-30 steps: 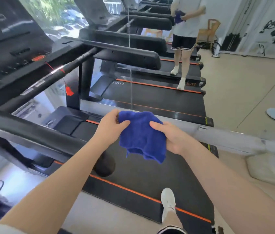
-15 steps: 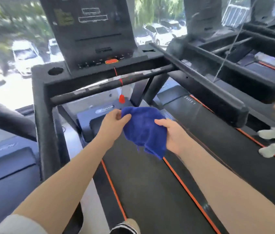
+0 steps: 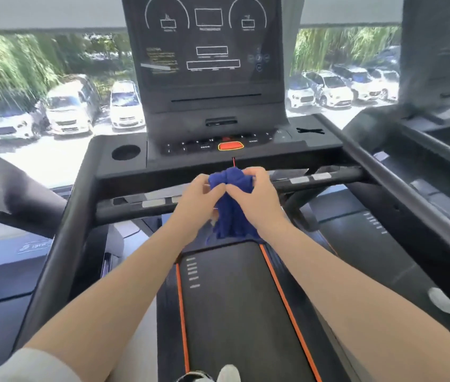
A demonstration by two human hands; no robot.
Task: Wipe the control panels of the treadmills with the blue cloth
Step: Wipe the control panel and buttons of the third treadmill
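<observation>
Before the control panel (image 3: 212,64) now, blue cloth (image 3: 232,205) bunched

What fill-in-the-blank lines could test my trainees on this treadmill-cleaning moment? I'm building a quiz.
1. Both hands, left hand and right hand, grip a cloth whose colour is ____.
2. The big button on the console is coloured ____.
3. The round cup holder sits on the console's ____ side.
4. Through the window, parked ____ are visible.

Missing words: blue; red; left; cars
</observation>
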